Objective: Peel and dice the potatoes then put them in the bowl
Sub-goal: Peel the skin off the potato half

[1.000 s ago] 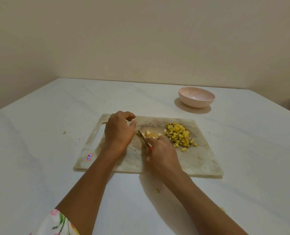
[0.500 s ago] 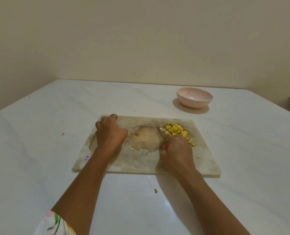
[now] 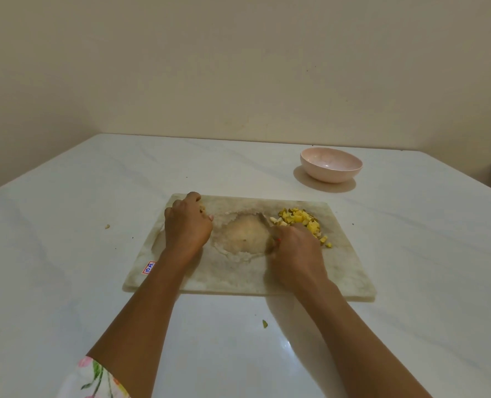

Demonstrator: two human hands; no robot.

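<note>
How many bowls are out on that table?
1. The pink bowl stands on the white table, beyond the far right corner of the cutting board. It looks empty. Nothing in view seems big enough to hide another.

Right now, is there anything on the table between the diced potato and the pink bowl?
Nothing visible does. The diced potato lies on the cutting board, and only bare table lies between that board and the pink bowl.

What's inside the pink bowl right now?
Nothing visible: the pink bowl shows a bare inner wall, though its near rim hides the bottom. The diced potato sits on the cutting board.
</note>
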